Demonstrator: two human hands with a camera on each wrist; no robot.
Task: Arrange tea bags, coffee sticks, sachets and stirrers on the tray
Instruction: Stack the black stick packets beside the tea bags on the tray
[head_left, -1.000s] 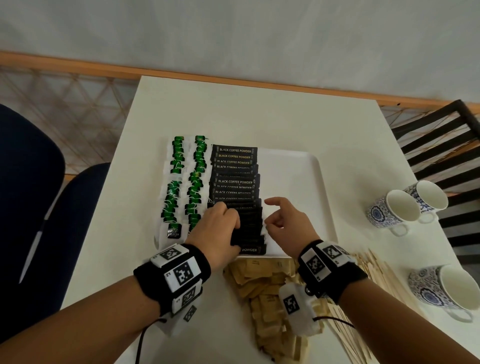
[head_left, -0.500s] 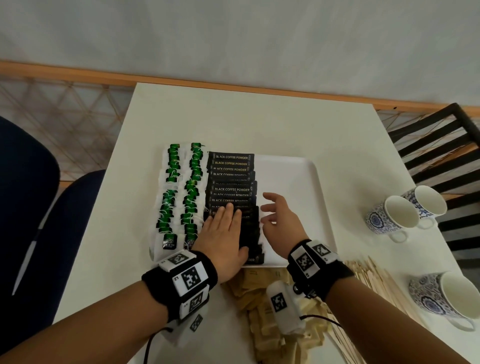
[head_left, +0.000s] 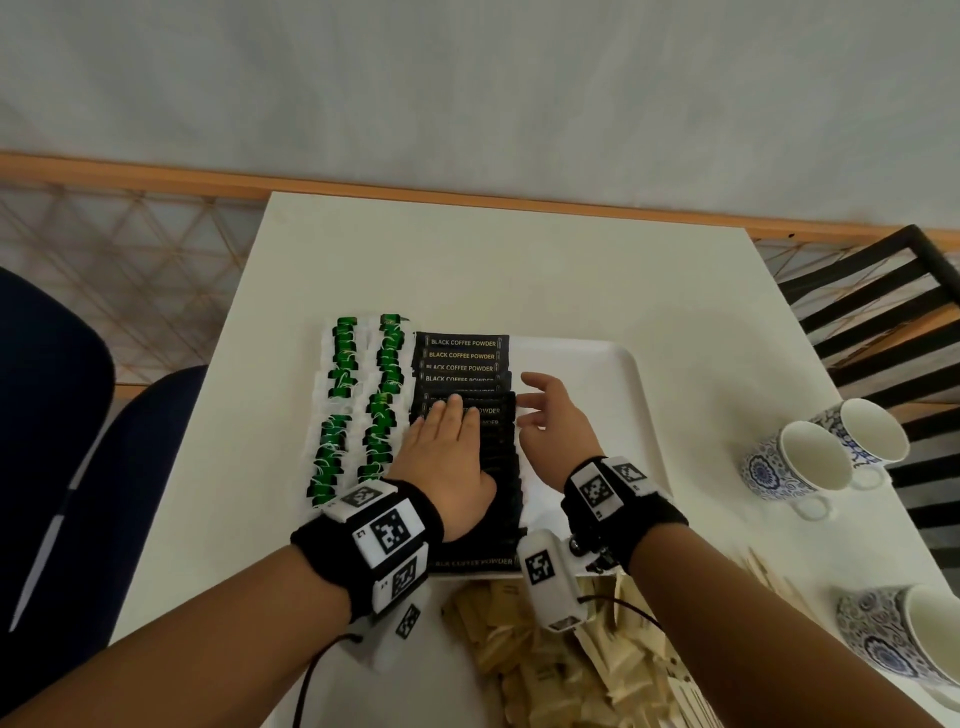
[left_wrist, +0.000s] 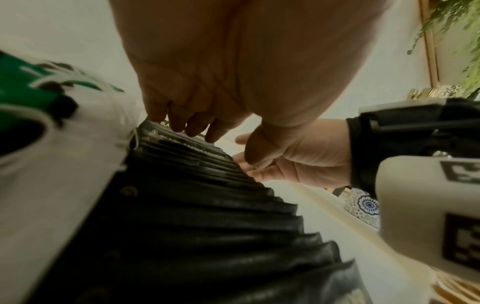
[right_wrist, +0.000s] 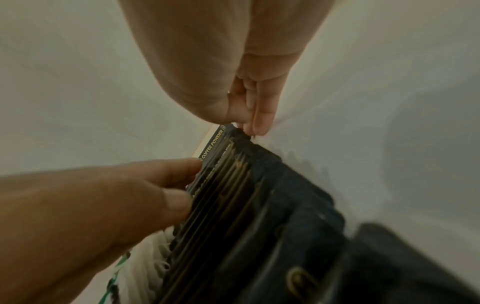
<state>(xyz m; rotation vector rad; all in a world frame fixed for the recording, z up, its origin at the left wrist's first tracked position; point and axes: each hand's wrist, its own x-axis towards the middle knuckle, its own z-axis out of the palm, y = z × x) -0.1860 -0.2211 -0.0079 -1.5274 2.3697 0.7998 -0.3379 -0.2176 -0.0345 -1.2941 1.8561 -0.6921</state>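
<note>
1. Since a second ago, our left hand (head_left: 447, 457) has gone from curled fingers to lying flat, fingers straight, and slid farther up the row of black coffee sticks printed "BLACK COFFEE POWDER" (head_left: 467, 364); our right hand (head_left: 556, 426) has moved with it along the row's right edge.
2. We see the left hand pressing down on the overlapped sticks, holding nothing. The right hand is relaxed and open, its fingertips (right_wrist: 259, 123) touching the stick ends.
3. The sticks run in one column down the left part of the white rectangular plastic tray (head_left: 597, 374); they overlap too tightly for us to count.
4. Two columns of green-and-white tea bags (head_left: 363, 405) lie just left of the sticks; we cannot tell their number.
5. The tray's right half is bare, with open room between the right hand and the rim.
6. Near us, off the tray, lie a heap of tan paper sachets (head_left: 519, 649) and pale wooden stirrers (head_left: 769, 571), uncounted.
7. Three blue-patterned white mugs (head_left: 810, 457) stand at the right: two touching, one nearer us.
8. All rests on a white table (head_left: 467, 260), against a pale wall with a wooden strip; a dark blue chair (head_left: 52, 415) is at left, a black slatted chair (head_left: 883, 312) at right.
</note>
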